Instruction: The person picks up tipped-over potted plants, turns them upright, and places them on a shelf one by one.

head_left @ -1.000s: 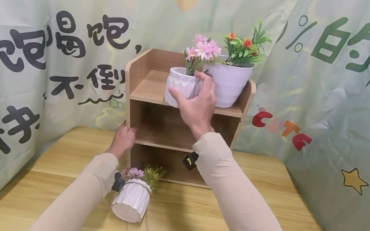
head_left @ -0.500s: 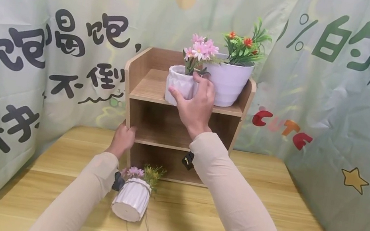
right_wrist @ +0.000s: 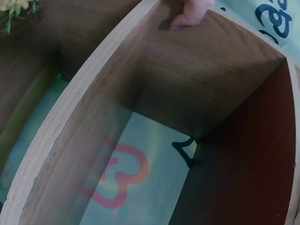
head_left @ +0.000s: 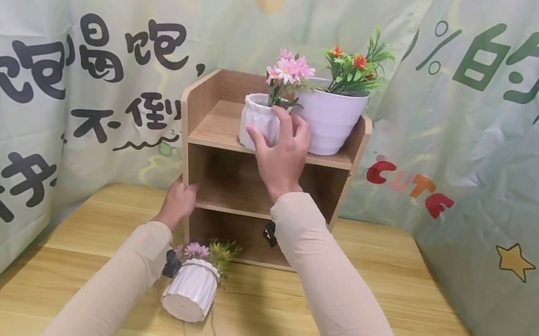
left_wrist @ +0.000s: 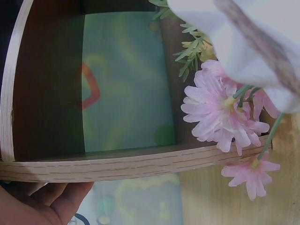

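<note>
Nearest the person, a ribbed white pot [head_left: 190, 290] lies tipped on the desk [head_left: 380, 268], before the front left corner of a wooden shelf [head_left: 214, 130]. Beyond, the left hand [head_left: 178, 200] pinches the shelf's left side. Up top, the right hand's [head_left: 283, 157] bent fingers and thumb grip a small pot [head_left: 253, 121] at the front edge, beside a larger pot [head_left: 334, 120] near the right end.

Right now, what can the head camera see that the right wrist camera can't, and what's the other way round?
Only the head view shows the right hand at the small white pot, the big white pot and the yellow star. Only the right wrist view shows a red squiggle at the back inside the shelf. Both show the wooden shelf and the left hand.
</note>
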The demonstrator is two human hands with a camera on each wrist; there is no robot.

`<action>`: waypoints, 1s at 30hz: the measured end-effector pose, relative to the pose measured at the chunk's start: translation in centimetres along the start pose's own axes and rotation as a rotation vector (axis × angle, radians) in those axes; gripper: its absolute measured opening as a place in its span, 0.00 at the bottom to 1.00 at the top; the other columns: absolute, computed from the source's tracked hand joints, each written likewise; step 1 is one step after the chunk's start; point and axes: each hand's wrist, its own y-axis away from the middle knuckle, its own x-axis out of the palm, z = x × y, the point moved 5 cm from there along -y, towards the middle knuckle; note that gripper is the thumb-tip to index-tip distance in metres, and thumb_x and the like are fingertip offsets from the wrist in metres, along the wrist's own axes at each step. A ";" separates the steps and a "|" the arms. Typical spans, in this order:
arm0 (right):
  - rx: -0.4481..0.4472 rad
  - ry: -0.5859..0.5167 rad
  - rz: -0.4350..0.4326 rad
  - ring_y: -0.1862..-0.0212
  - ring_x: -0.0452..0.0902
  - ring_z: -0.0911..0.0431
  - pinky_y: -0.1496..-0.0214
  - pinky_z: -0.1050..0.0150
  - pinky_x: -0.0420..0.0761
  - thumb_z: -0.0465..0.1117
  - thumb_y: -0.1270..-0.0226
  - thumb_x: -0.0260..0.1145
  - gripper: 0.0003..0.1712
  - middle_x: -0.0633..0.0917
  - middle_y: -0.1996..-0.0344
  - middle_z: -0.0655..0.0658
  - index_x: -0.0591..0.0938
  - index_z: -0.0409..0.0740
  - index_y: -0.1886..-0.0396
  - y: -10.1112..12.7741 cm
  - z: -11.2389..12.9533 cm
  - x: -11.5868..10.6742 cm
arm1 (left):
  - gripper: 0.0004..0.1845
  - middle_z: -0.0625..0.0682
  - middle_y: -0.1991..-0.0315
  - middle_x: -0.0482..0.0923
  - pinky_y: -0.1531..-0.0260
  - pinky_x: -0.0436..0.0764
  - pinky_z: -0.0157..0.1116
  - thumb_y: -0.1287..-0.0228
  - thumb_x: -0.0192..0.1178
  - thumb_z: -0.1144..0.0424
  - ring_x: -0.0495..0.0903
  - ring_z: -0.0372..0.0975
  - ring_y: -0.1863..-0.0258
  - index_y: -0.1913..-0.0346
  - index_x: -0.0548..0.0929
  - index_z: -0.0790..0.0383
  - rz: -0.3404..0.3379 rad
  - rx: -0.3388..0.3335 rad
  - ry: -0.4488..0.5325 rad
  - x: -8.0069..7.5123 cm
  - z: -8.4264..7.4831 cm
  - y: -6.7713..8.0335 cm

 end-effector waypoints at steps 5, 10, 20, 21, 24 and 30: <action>-0.019 0.044 0.030 0.47 0.69 0.43 0.45 0.52 0.71 0.51 0.45 0.75 0.28 0.74 0.50 0.33 0.79 0.46 0.47 -0.2 0.0 0.4 | 0.17 0.70 0.60 0.75 0.50 0.72 0.53 0.31 0.45 0.61 0.72 0.57 0.58 0.55 0.75 0.75 -0.004 -0.004 0.009 0.0 0.0 0.0; 0.010 0.092 0.060 0.45 0.69 0.43 0.45 0.50 0.72 0.51 0.42 0.73 0.27 0.73 0.48 0.33 0.79 0.49 0.45 -0.2 -0.1 0.9 | 0.18 0.71 0.55 0.76 0.48 0.71 0.53 0.32 0.45 0.61 0.73 0.57 0.55 0.52 0.73 0.74 0.004 -0.012 0.012 0.1 0.0 0.0; 0.036 0.130 0.069 0.43 0.68 0.41 0.42 0.50 0.72 0.51 0.41 0.71 0.27 0.73 0.46 0.34 0.78 0.49 0.42 -0.1 -0.2 1.2 | 0.19 0.72 0.50 0.75 0.44 0.69 0.53 0.31 0.45 0.61 0.73 0.59 0.48 0.47 0.72 0.74 0.016 -0.010 0.009 0.0 0.0 0.1; 0.034 0.132 0.067 0.43 0.68 0.41 0.41 0.50 0.71 0.51 0.41 0.71 0.27 0.73 0.46 0.34 0.78 0.49 0.42 -0.1 -0.1 1.2 | 0.19 0.72 0.50 0.75 0.44 0.70 0.53 0.31 0.45 0.61 0.73 0.59 0.49 0.47 0.72 0.74 0.016 -0.009 0.010 0.0 0.0 0.1; 0.029 0.139 0.064 0.45 0.69 0.41 0.43 0.50 0.72 0.50 0.41 0.71 0.28 0.73 0.47 0.34 0.78 0.48 0.42 -0.1 -0.2 1.2 | 0.19 0.72 0.51 0.76 0.45 0.70 0.53 0.31 0.45 0.61 0.73 0.58 0.51 0.48 0.72 0.74 0.013 -0.007 0.011 0.0 0.0 0.1; 0.029 0.164 0.071 0.49 0.70 0.40 0.48 0.50 0.75 0.48 0.40 0.71 0.27 0.74 0.46 0.36 0.78 0.47 0.42 -0.2 -0.3 1.4 | 0.18 0.72 0.52 0.76 0.46 0.70 0.53 0.32 0.45 0.61 0.73 0.58 0.52 0.49 0.72 0.74 0.004 -0.005 0.009 0.0 0.0 0.1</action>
